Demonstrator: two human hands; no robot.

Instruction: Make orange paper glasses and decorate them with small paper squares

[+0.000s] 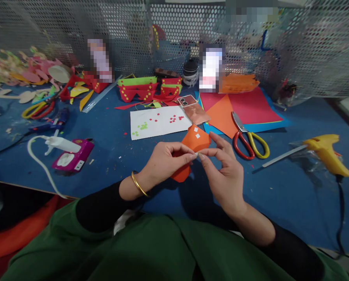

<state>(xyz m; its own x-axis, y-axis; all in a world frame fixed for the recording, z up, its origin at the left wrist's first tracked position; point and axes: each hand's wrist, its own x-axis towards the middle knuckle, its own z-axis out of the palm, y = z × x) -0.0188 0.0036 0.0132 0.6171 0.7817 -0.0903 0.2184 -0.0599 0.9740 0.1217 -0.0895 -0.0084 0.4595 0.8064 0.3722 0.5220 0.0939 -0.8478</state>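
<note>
An orange paper shape (199, 141) with two small white squares (197, 136) on it is partly hidden behind both hands. My left hand (167, 162) lies across it, thumb and forefinger closed in a pinch on a tiny white piece (196, 153). Thumb and forefinger of my right hand (225, 175) meet at the same white piece from the other side, its other fingers bent and raised. Whether the hidden left fingers grip the orange paper, I cannot tell. Beyond lies a white sheet (159, 130) scattered with small red and green squares.
Scissors (243, 130) and a yellow glue gun (326, 150) lie to the right. Behind are red paper masks (137, 91), a phone (194, 109) and coloured sheets (244, 103). On the left sit a purple power socket (71, 158) with its white cord and a blue glue gun (58, 121).
</note>
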